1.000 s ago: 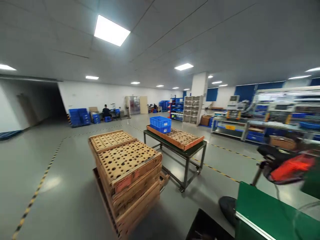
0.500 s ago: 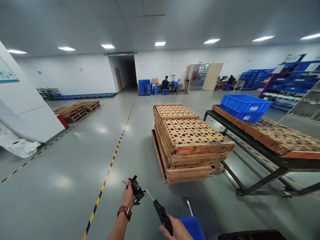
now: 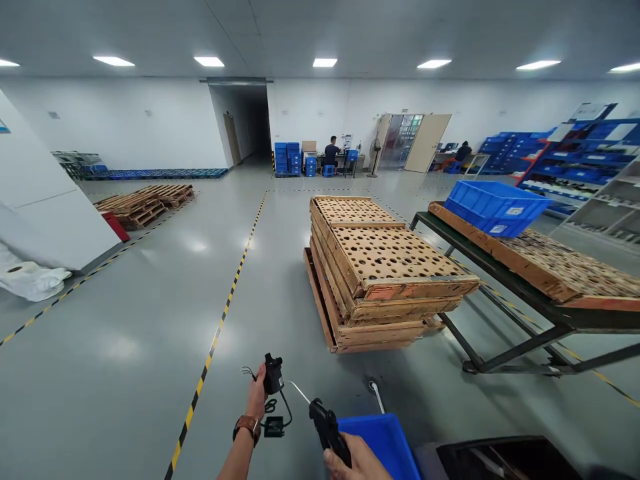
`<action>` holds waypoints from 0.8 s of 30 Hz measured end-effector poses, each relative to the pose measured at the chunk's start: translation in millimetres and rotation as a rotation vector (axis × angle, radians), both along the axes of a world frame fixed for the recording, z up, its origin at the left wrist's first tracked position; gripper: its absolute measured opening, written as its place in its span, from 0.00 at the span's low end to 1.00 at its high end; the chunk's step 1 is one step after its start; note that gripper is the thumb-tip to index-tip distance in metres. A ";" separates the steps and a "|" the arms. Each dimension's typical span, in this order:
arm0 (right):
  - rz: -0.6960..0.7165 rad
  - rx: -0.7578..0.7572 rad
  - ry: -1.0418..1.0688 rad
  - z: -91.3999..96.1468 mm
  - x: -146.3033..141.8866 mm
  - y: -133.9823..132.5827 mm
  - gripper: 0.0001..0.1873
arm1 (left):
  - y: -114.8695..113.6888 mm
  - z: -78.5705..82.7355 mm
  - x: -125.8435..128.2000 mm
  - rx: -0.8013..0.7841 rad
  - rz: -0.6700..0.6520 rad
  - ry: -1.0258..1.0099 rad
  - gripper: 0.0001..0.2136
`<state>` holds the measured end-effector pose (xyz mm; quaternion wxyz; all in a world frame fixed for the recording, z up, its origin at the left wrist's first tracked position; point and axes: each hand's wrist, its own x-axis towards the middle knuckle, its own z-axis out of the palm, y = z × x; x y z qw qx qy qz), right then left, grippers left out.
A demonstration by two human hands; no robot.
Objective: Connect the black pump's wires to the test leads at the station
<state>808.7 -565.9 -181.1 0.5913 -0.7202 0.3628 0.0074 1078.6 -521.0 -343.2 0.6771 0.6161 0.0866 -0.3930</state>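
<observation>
My left hand (image 3: 257, 396), with a brown-strapped watch on the wrist, is closed around a black pump-like device (image 3: 273, 375). Thin wires stick out on its left, and a black cable hangs down to a small black box (image 3: 273, 427) with prongs. My right hand (image 3: 357, 459) grips the black handle of an air blow gun (image 3: 327, 427). Its thin, bent metal tube reaches left to the device's lower right side; whether it touches cannot be made out. Below, beside the right hand, sits a blue bin (image 3: 385, 433).
Stacked wooden trays with holes (image 3: 405, 257) stand ahead. To the right a dark metal stand (image 3: 525, 307) carries another holed tray and a blue crate (image 3: 495, 208). A dark open container (image 3: 505, 460) is at bottom right. Yellow-black tape (image 3: 215, 340) marks the floor. People sit far off.
The view has tipped downward, showing more of the blue bin. My left hand has turned the device more upright, and its cable and box now hang free below it.
</observation>
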 end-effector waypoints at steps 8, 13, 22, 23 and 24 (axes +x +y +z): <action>-0.066 0.213 0.006 32.4 16.6 0.1 0.39 | 16.1 3.3 5.1 -0.100 -0.057 -0.218 0.31; -0.074 0.183 0.042 40.9 23.6 1.2 0.32 | 15.0 6.5 5.9 -0.115 -0.071 -0.241 0.36; -0.089 0.192 0.014 33.1 9.1 9.9 0.34 | 9.7 -0.8 1.1 0.039 0.071 0.071 0.24; -0.099 0.192 0.014 31.0 7.0 11.2 0.35 | 9.8 -0.8 0.1 0.047 0.074 0.086 0.24; -0.107 0.195 0.011 28.7 5.2 12.2 0.35 | 9.9 -0.5 -1.1 0.049 0.071 0.097 0.23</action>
